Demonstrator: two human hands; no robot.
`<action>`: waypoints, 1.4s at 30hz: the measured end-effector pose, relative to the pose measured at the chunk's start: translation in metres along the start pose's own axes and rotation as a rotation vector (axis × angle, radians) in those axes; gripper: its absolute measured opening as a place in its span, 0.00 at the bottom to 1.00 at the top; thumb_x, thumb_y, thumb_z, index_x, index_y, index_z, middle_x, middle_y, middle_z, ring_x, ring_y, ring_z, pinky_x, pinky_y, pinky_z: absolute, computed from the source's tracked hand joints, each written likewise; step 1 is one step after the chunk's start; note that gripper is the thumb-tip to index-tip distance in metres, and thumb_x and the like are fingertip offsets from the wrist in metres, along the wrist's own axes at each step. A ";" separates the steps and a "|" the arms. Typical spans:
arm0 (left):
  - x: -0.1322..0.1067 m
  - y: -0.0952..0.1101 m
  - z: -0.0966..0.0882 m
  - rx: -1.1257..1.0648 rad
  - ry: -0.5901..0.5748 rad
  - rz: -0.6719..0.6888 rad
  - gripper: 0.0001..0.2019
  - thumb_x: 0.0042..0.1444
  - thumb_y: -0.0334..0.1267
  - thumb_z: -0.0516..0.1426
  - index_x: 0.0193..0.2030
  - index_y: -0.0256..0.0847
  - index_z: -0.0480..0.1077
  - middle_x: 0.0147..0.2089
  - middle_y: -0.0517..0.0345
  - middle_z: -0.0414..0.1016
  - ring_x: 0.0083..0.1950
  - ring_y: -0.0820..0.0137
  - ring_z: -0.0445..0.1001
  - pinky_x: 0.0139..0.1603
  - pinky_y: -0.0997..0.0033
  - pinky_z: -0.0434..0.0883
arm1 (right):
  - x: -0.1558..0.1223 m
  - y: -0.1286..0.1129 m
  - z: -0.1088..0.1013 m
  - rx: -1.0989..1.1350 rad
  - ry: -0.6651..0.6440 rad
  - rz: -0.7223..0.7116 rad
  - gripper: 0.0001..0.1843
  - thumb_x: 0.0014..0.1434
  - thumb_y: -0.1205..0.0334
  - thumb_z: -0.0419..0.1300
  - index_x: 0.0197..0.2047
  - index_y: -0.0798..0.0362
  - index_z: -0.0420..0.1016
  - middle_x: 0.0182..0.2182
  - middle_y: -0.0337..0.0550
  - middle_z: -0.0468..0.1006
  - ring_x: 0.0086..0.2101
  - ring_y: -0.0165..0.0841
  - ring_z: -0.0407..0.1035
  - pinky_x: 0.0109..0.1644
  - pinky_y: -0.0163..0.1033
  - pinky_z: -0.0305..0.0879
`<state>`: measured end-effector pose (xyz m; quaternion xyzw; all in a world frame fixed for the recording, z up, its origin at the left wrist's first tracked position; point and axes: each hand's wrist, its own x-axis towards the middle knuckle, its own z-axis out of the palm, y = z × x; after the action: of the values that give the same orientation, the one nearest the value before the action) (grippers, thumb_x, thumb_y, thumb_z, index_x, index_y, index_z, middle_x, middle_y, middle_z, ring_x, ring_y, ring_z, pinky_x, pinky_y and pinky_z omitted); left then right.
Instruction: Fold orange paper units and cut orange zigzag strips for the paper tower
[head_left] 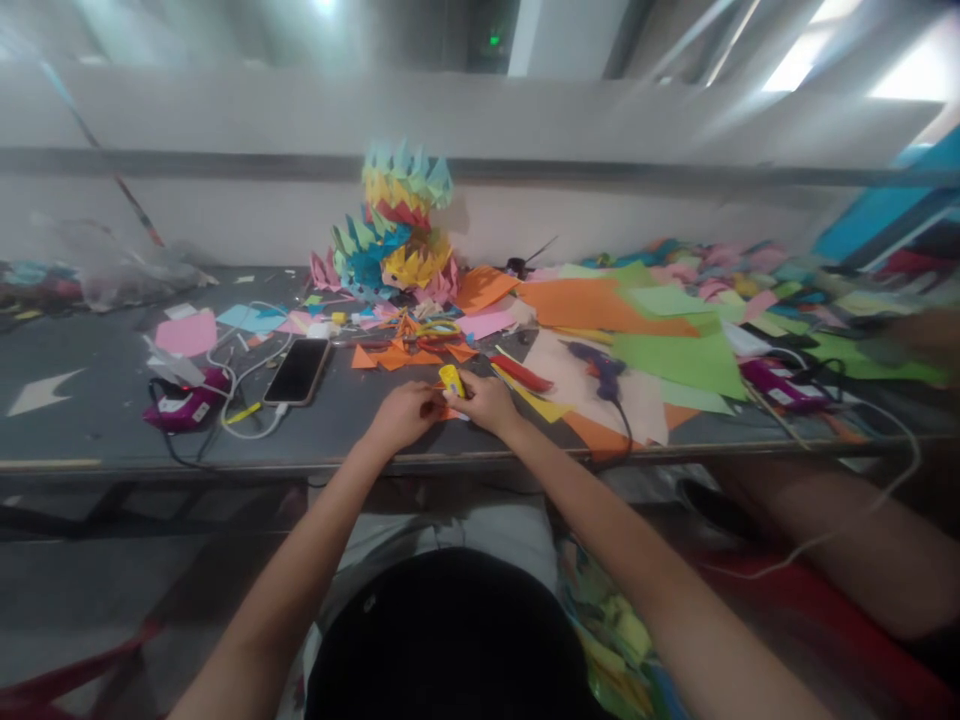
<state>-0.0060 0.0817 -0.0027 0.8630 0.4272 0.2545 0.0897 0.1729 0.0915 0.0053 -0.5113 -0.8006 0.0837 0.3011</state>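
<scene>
My left hand (403, 413) is closed in a pinch on a small orange paper piece (448, 411) at the near edge of the grey table (90, 400). Beside it, my right hand (487, 400) is closed around a small yellow glue stick (451, 380), its tip by the paper. The two hands almost touch. Just beyond them lie orange folded paper triangles (409, 352) and a tall multicoloured folded-paper sculpture (397, 225).
A black phone (298, 371) with a white cable lies left of my hands, next to a magenta device (184, 408). Large orange, green and beige sheets (637, 335) cover the right side, with a purple glue gun (600, 368). Another person's arm (862, 560) is at right.
</scene>
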 end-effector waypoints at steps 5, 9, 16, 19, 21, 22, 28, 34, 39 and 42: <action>0.000 0.001 0.002 0.048 -0.026 -0.022 0.14 0.59 0.39 0.51 0.48 0.41 0.72 0.52 0.51 0.71 0.51 0.63 0.68 0.51 0.63 0.65 | 0.001 0.008 -0.005 0.373 0.227 0.296 0.14 0.50 0.51 0.54 0.23 0.52 0.63 0.15 0.34 0.62 0.18 0.27 0.57 0.22 0.32 0.49; 0.000 0.003 0.001 0.073 -0.064 -0.024 0.15 0.58 0.43 0.52 0.49 0.42 0.71 0.54 0.50 0.69 0.54 0.60 0.66 0.51 0.59 0.65 | 0.005 0.011 -0.009 0.455 0.295 0.365 0.15 0.50 0.49 0.51 0.22 0.52 0.59 0.15 0.33 0.59 0.18 0.26 0.54 0.21 0.32 0.49; 0.001 0.003 -0.002 -0.005 -0.036 0.034 0.12 0.56 0.42 0.55 0.43 0.41 0.73 0.49 0.51 0.72 0.52 0.62 0.67 0.52 0.61 0.65 | 0.007 0.011 -0.011 0.503 0.324 0.368 0.15 0.49 0.48 0.50 0.22 0.51 0.58 0.16 0.34 0.58 0.20 0.27 0.54 0.22 0.33 0.50; 0.000 0.006 -0.004 -0.007 -0.018 -0.003 0.16 0.54 0.47 0.56 0.45 0.41 0.72 0.50 0.50 0.72 0.53 0.60 0.66 0.51 0.59 0.64 | 0.007 0.011 -0.011 0.501 0.335 0.362 0.15 0.50 0.48 0.50 0.22 0.51 0.57 0.16 0.34 0.58 0.20 0.28 0.54 0.22 0.34 0.50; 0.000 0.008 -0.005 0.020 -0.009 -0.037 0.17 0.53 0.49 0.56 0.44 0.41 0.73 0.51 0.50 0.71 0.53 0.59 0.66 0.51 0.58 0.63 | 0.007 0.011 -0.011 0.505 0.335 0.361 0.16 0.50 0.48 0.51 0.22 0.51 0.57 0.16 0.34 0.57 0.20 0.28 0.54 0.22 0.34 0.50; -0.001 0.008 -0.005 0.030 -0.009 -0.043 0.17 0.52 0.50 0.57 0.43 0.42 0.73 0.51 0.51 0.72 0.53 0.59 0.66 0.51 0.57 0.62 | 0.006 0.011 -0.010 0.509 0.335 0.361 0.16 0.50 0.48 0.51 0.22 0.51 0.56 0.16 0.33 0.57 0.20 0.27 0.54 0.22 0.33 0.50; -0.003 0.005 -0.005 -0.098 0.026 -0.024 0.11 0.49 0.43 0.60 0.38 0.42 0.72 0.41 0.56 0.75 0.44 0.66 0.71 0.45 0.65 0.65 | 0.007 0.014 -0.008 0.530 0.334 0.348 0.16 0.51 0.48 0.51 0.22 0.51 0.56 0.17 0.33 0.58 0.20 0.27 0.55 0.22 0.33 0.51; -0.005 0.002 -0.001 0.033 0.115 0.047 0.05 0.55 0.32 0.54 0.35 0.41 0.71 0.36 0.56 0.76 0.41 0.68 0.71 0.44 0.67 0.64 | 0.006 0.014 -0.005 0.522 0.308 0.294 0.17 0.52 0.46 0.51 0.24 0.52 0.60 0.17 0.33 0.60 0.20 0.27 0.56 0.23 0.33 0.52; -0.005 0.008 0.000 0.155 0.014 0.123 0.07 0.54 0.31 0.54 0.35 0.43 0.73 0.38 0.57 0.77 0.43 0.67 0.72 0.45 0.65 0.63 | 0.002 0.012 -0.002 0.361 0.153 0.115 0.16 0.56 0.47 0.52 0.32 0.53 0.64 0.21 0.35 0.67 0.22 0.29 0.62 0.27 0.33 0.54; -0.007 0.013 -0.002 0.134 0.010 0.121 0.07 0.54 0.36 0.54 0.36 0.43 0.73 0.37 0.56 0.77 0.43 0.67 0.72 0.45 0.66 0.63 | 0.001 0.010 -0.002 0.228 0.038 0.016 0.17 0.57 0.46 0.52 0.36 0.53 0.66 0.23 0.37 0.70 0.25 0.31 0.65 0.28 0.33 0.55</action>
<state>-0.0015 0.0686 0.0012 0.8899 0.3908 0.2348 0.0142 0.1811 0.0968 0.0032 -0.4816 -0.7760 0.1670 0.3716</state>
